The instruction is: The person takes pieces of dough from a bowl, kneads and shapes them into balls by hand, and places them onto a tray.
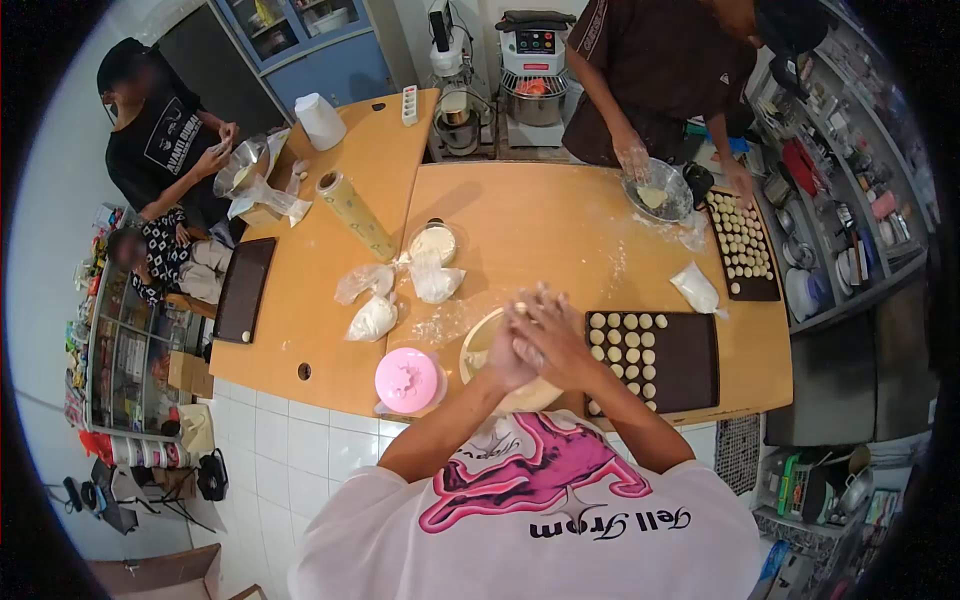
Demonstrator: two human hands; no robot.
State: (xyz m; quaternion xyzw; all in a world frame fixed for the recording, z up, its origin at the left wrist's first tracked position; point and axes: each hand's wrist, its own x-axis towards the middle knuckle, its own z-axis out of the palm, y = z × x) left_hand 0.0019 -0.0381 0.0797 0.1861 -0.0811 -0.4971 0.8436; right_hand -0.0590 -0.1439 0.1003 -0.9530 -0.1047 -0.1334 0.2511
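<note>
Over a pale round bowl [470,345], my left hand [511,362] and my right hand [552,340] are pressed palm to palm, fingers dusted white. My right hand lies over the left and hides most of what is between them. A small pale piece of dough [521,307] shows near the fingertips. More dough [478,358] lies at the bowl's left side. Just right of my hands sits a dark baking tray [685,360], with rows of round dough balls [631,339] on its left half.
A pink-lidded container [408,380] stands left of the bowl. Beyond are flour bags [372,318], a tub of white powder [433,243] and a roll of plastic wrap [355,215]. Two co-workers handle dough at bowls; another person sits at left. A filled tray [742,245] lies far right.
</note>
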